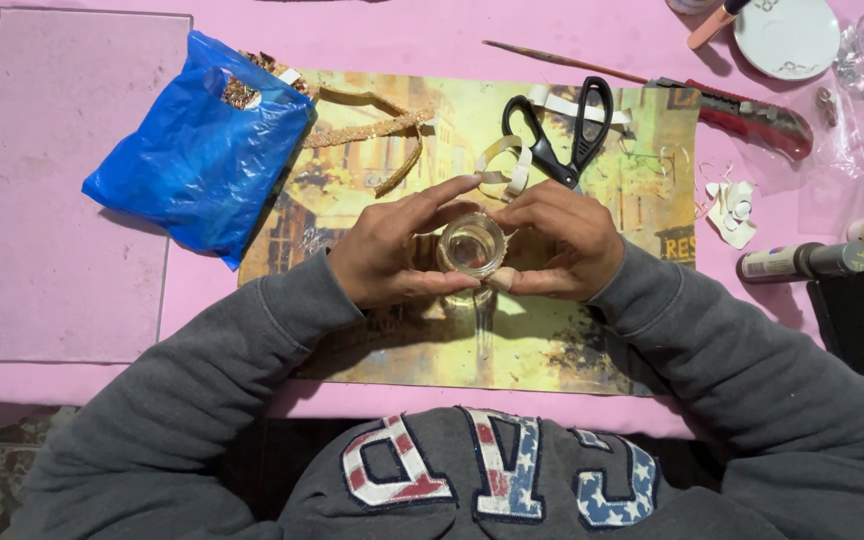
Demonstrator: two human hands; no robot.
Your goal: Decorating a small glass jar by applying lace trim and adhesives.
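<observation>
small clear glass jar [471, 245] right in the middle, held just above the printed yellow mat [552, 340], mouth turned up toward the camera so we look straight down into it; its long axis runs up and down, toward the lens, so only the round rim and the inside show. left hand [392, 250] wraps the left side, fingers curling over the far rim, thumb along the near edge. right hand [564, 245] mirrors it on the right, fingers [537, 205] meeting the left ones over the top, thumb tucked under the near side. both hands closed snugly on the jar, fingertips touching or nearly so.

out from there: curled pale paper strips [508, 165] lie just beyond the fingers, and black-handled scissors [562, 135] sit right behind them, blades pointing toward the hands. gold glittery ribbon [372, 130] trails across the far left of the mat to a blue plastic bag [202, 150]. a thin brush [562, 62] lies at the far edge, a red utility knife [747, 115] to its right. white paper scraps [732, 210] and a marker-like tube [802, 262] sit on the pink tablecloth [402, 35] at right, a white plate [787, 35] in the far corner. nothing lies between the hands and the jar.
</observation>
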